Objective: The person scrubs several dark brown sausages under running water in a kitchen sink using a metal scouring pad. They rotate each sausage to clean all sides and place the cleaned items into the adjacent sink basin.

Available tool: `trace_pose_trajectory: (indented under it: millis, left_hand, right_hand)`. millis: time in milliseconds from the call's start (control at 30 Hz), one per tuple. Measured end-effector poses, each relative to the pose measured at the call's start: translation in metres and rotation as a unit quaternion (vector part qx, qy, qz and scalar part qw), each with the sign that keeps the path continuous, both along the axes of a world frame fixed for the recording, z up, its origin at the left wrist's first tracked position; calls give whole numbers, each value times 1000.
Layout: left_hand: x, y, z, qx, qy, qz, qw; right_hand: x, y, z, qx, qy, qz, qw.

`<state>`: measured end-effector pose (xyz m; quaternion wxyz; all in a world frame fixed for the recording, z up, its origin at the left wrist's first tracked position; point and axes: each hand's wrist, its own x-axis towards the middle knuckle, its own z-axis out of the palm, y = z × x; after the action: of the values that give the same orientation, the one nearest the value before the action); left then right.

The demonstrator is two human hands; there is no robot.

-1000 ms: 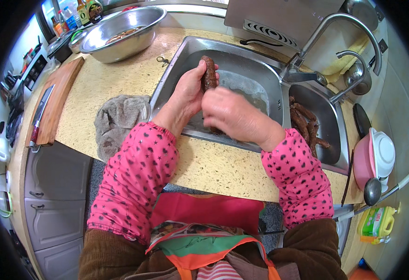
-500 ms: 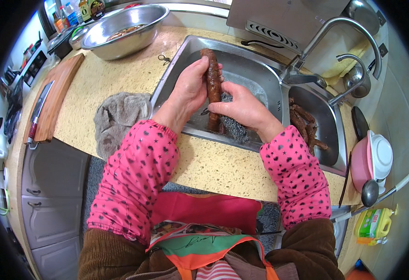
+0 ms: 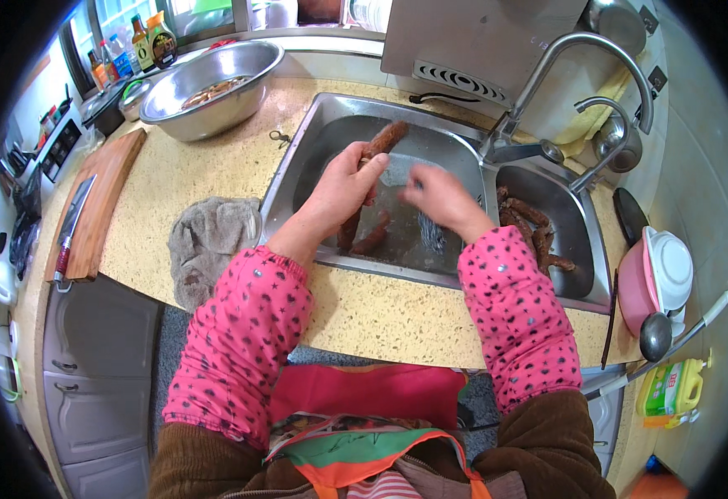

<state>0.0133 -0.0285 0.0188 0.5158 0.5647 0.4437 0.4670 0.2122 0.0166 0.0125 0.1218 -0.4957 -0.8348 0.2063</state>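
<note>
My left hand (image 3: 349, 187) is wrapped around a long, brown, rough-skinned root (image 3: 386, 140) over the large sink basin (image 3: 297, 158). The root's upper end sticks out past my thumb, tilted to the right. To its right my right hand (image 3: 445, 201) is curled, slightly blurred, around a grey metal scourer (image 3: 432, 236) that shows below the palm. The hand is apart from the root. A shorter brown root piece (image 3: 371, 239) lies in the basin under my left hand.
Several brown roots (image 3: 538, 237) lie in the small right basin, beneath the faucet (image 3: 547, 71). A grey cloth (image 3: 210, 245) lies left of the sink. Farther left are a cutting board (image 3: 118, 191) with a knife (image 3: 73, 220) and a large metal bowl (image 3: 214, 112). A pink basin (image 3: 636, 291) stands right.
My right hand has come off the root and moved right with the scourer. The root in my left hand has tilted to the right. The view has shifted slightly.
</note>
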Motion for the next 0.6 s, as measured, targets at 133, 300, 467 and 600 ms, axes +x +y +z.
trace_pose_trajectory:
  millis: [133,300,467,600]
  left_hand:
    - [0,5,-10,64,48,-20,997]
    - [1,-4,-5,94,16,-32,995]
    - [5,-5,2,121,19,38,992]
    - [-2,-2,4,76,-65,78,992]
  right_hand:
    - [10,-5,-44,-162,-233,207,936]
    - [-7,-10,-57,-252,-325,212,887]
    - [-6,-2,-59,-289,-302,212,884]
    - [7,15,-29,-113,54,112,986]
